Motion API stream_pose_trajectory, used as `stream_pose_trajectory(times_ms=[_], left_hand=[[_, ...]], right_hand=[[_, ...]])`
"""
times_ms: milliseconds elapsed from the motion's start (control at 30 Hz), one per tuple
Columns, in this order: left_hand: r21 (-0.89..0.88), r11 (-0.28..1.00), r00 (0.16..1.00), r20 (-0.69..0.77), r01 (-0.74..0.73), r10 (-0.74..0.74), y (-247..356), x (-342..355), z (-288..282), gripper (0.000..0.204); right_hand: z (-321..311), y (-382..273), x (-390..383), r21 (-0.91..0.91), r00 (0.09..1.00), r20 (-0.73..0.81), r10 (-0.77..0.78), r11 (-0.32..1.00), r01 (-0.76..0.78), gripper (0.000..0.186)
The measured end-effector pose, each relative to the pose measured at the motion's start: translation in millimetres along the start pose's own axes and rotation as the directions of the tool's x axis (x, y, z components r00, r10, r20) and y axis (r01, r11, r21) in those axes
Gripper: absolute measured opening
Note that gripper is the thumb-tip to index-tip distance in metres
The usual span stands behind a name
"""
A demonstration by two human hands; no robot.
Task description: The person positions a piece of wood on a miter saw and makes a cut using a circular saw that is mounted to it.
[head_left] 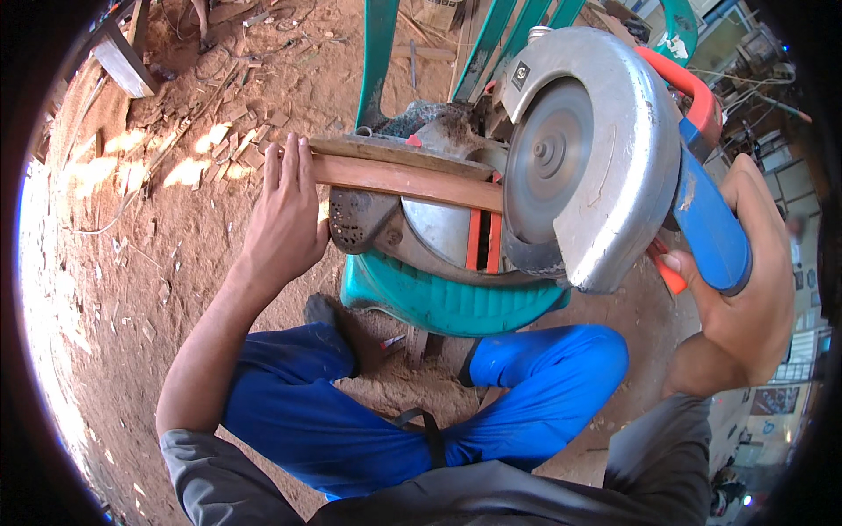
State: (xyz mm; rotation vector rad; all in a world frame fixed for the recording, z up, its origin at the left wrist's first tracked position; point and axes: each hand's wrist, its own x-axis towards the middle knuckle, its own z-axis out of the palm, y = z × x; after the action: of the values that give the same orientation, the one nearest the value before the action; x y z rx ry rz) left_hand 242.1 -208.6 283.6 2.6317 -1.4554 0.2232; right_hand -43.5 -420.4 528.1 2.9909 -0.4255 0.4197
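A reddish wooden strip (pixel 395 181) lies across the bed of a mitre saw (pixel 621 167), along a weathered wooden board (pixel 399 155) behind it. My left hand (pixel 288 206) grips the strip's left end, fingers laid over it and thumb on the near side. The strip's right end reaches the round saw blade (pixel 548 158), whose face looks smeared in rings under the silver guard. My right hand (pixel 750 263) is wrapped round the saw's blue handle (pixel 709 223). Beside its thumb sits an orange lever (pixel 671 272).
The saw rests on a green plastic chair (pixel 456 298) in front of my blue-trousered legs. Wood offcuts (pixel 250 145) litter the brown dirt floor at the left. A wooden block (pixel 124 66) stands far left. Cables and machinery (pixel 754 61) are at the far right.
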Motion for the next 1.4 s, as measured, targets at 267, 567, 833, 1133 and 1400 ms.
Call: stream_pose_trajectory(times_ms=[267,567,833,1133,1400], left_hand=[[0.034,0.999,0.998,-0.043,-0.041,0.043,-2.6,-0.7,3.6,0.088],[0.032,0.998,0.997,-0.054,-0.047,0.049,-2.5,-0.5,3.9,0.088],[0.028,1.0,1.0,-0.02,-0.007,0.008,-3.0,-0.7,3.9,0.088],[0.036,0.999,0.999,-0.017,-0.033,0.034,-0.7,-0.5,-0.1,0.086],[0.024,1.0,1.0,-0.022,-0.019,0.019,-2.9,-1.4,2.4,0.09]], right_hand=[[6.2,-6.2,-2.1,0.028,0.998,-0.025,-0.055,0.998,0.056,0.037],[19.2,-11.5,-12.5,0.002,0.997,-0.079,0.018,1.0,-0.018,0.035],[25.2,-15.9,-17.3,0.008,0.993,-0.082,0.086,0.996,-0.085,0.037],[33.7,-16.0,-25.6,-0.041,0.989,-0.135,0.059,0.997,-0.065,0.034],[38.8,-21.4,-28.5,-0.018,0.986,-0.145,0.077,0.997,-0.08,0.034]])
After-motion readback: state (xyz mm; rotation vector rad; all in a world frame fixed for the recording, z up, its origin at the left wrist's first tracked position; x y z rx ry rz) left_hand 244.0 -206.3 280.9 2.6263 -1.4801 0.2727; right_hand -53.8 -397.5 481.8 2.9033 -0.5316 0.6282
